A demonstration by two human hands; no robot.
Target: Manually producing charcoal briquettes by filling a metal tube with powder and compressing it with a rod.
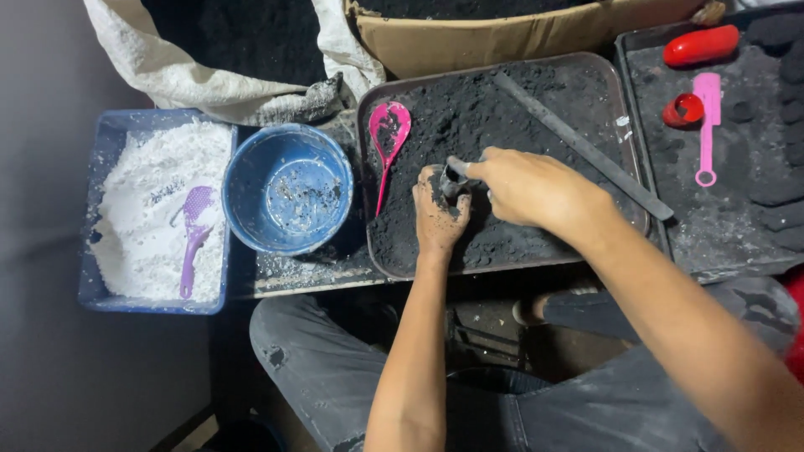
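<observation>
A messy worktop (293, 272) holds a tray (632, 167) of black powder (502, 109). Over it, the left hand (437, 216) and right hand (523, 186) both grip tight on a small metal tube (455, 177).

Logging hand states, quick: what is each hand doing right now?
Left hand: closed around a small dark tube.
Right hand: closed, fingers gripping the tube's top.

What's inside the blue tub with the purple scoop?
White powder fills the blue tub, and the purple scoop lies on top. The tub's bottom is covered.
</observation>
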